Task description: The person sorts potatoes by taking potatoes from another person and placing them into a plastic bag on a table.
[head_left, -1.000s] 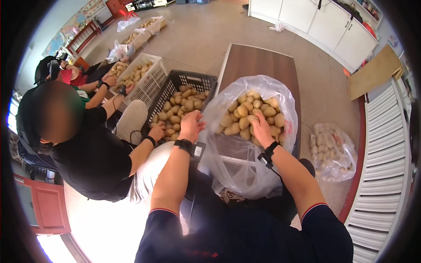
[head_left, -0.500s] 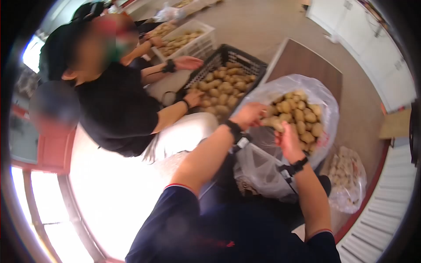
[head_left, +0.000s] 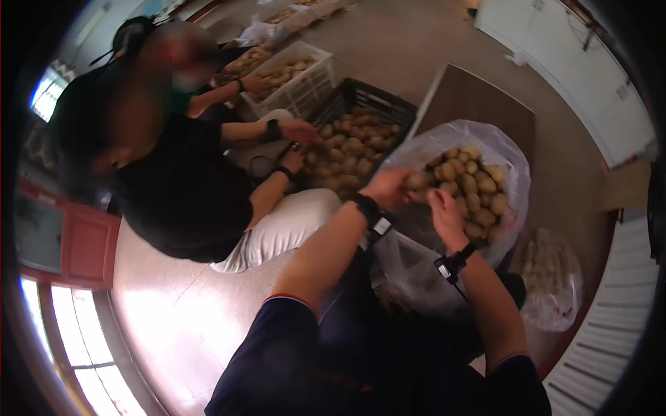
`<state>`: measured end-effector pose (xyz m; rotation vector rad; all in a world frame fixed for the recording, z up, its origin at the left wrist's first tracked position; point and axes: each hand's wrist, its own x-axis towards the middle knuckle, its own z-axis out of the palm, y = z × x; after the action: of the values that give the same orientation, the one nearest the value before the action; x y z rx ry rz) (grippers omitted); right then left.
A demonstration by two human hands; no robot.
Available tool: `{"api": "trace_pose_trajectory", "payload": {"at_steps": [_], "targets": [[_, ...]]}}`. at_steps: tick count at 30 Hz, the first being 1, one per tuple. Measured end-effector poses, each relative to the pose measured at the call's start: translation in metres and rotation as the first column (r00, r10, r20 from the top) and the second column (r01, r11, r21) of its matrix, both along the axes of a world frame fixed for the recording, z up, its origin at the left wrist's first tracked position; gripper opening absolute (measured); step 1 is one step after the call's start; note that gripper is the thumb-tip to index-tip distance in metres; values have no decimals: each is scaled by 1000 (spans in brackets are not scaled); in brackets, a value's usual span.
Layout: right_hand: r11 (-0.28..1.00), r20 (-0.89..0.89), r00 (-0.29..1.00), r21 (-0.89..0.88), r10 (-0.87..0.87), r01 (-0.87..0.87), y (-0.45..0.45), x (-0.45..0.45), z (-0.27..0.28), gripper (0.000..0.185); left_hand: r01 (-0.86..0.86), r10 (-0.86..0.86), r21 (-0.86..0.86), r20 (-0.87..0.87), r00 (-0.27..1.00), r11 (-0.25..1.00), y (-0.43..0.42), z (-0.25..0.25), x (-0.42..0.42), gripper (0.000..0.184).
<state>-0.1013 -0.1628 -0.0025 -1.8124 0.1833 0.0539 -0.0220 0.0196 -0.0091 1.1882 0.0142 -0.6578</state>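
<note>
My left hand (head_left: 388,188) is closed round a brown potato (head_left: 418,182) at the left side of a clear plastic bag (head_left: 510,149). Just to its right, my right hand (head_left: 445,216) is raised with its fingers stretched out, close to that potato. It appears to grip nothing, though part of its palm side is hidden. Beneath and beyond both hands, several potatoes (head_left: 473,182) fill the opened bag, whose rim is folded outward. Black bands with small devices circle both my wrists.
A co-worker's hands (head_left: 298,132) reach over a black crate (head_left: 399,104) of potatoes at my left. Behind it stands a white crate (head_left: 316,83) with more potatoes. A brown board (head_left: 479,97) lies beyond my bag. Another filled plastic bag (head_left: 551,277) rests at right.
The potato between my hands has shifted left with my left hand. My right hand's fingers have loosened and straightened. The co-worker's hands have come closer together over the black crate.
</note>
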Motion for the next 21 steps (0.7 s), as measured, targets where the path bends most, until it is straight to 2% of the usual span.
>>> {"api": "trace_pose_trajectory", "payload": {"at_steps": [1,2,3,6,7,9,11,12,13,15,18,21], "targets": [[999,-11,999,-12,-42,42,-9,-2,-12,26,-71,69,-44,-41,997,997,2,-4,3,23],[966,123,992,-253,-30,60,-20,-3,-28,25,-176,155,-93,-200,968,980,5,10,2,23],[872,240,971,-480,25,96,-32,-6,-35,26,-222,195,-118,-204,959,968,10,6,6,23],[774,276,959,-592,-68,226,-50,-14,-18,35,-396,360,-105,-256,897,912,25,7,15,26],[730,253,964,-643,-84,232,-57,-14,-17,39,-385,348,-110,-259,901,916,28,8,18,26],[721,222,968,-651,-119,238,-70,-10,-15,41,-524,488,-60,-287,824,850,36,6,23,28],[721,193,971,-652,-143,236,-78,-10,-15,42,-569,533,-63,-279,799,820,44,1,26,28],[699,127,984,-693,-122,176,-82,-10,-14,45,-614,577,-68,-272,770,787,48,1,27,29],[675,60,993,-729,-102,114,-84,-9,-13,47,-616,581,-66,-267,769,785,51,0,28,29],[659,87,994,-744,-68,110,-88,-8,-20,46,-691,646,-57,-308,698,720,58,-3,30,29],[628,95,995,-774,-12,81,-95,-7,-27,47,-721,665,-62,-339,665,690,68,-11,36,37],[595,56,998,-803,9,40,-94,-6,-23,51,-744,678,-69,-362,639,665,78,-20,41,37]]}}
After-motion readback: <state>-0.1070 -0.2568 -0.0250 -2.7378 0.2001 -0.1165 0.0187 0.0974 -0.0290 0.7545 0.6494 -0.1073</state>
